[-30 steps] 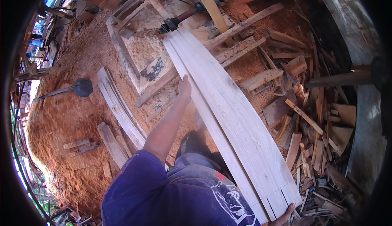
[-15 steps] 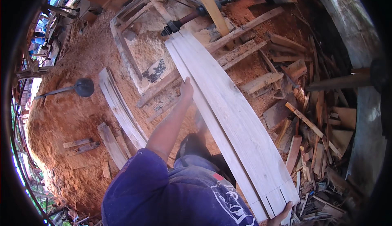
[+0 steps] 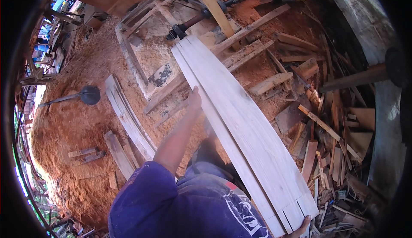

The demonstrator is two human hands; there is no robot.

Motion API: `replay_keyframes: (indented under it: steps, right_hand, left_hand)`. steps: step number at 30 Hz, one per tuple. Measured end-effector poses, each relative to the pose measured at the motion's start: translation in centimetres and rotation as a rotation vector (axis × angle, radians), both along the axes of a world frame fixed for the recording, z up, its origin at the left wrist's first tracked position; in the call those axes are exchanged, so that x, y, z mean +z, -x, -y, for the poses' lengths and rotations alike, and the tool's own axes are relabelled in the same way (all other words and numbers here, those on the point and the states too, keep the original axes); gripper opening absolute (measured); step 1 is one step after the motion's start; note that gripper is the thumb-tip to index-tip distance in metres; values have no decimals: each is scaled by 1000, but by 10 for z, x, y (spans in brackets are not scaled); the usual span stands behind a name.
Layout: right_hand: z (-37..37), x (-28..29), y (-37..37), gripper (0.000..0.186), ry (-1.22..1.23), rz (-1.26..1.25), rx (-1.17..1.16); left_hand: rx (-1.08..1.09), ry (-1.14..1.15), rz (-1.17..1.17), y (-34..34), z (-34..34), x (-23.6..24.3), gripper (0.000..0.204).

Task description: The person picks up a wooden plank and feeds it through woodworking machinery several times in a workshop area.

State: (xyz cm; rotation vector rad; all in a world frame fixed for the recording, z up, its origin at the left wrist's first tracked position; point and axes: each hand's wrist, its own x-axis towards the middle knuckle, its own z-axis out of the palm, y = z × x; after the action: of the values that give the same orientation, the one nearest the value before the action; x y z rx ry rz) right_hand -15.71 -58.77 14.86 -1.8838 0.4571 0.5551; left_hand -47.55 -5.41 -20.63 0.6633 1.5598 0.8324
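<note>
Pale timber is slanting forward, left hand grasping its left edge, right hand (partly hidden) holding its near end.

Pale board: near end shifted slightly right; right grip likewise.

My left arm extended forward, sleeve above elbow. Left hand gripping, fingers mostly hidden. My right hand low, gripping, partly cut off.

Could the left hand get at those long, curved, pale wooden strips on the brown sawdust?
Probably not: the left hand holds the long, flat, pale wood, and the strips lie apart, farther left.
</note>
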Motion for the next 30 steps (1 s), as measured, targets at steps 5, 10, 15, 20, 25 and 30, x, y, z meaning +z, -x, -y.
replay_keyframes:
  steps: [5, 10, 15, 20, 25, 30]
  right_hand:
    - [6, -7, -7, 57, -6, 23, 1]
    - [-1, -11, -2, 60, -32, -44, 50]
    - [-10, -15, 4, 63, -42, -76, 74]
    - [-19, -19, 8, 66, -40, -88, 87]
    - [-26, -20, 10, 69, -38, -96, 97]
    - [-31, -20, 14, 72, -38, -105, 104]
  left_hand:
    - [25, -16, 60, -3, 5, 5, 59]
    - [38, 9, 41, -1, -1, -2, 65]
    - [49, -18, 148, 9, -11, -13, 63]
    - [40, 18, 137, 6, -18, -1, 61]
    - [60, 75, 168, 8, -25, 7, 62]
    - [59, 53, 143, 10, -32, 3, 62]
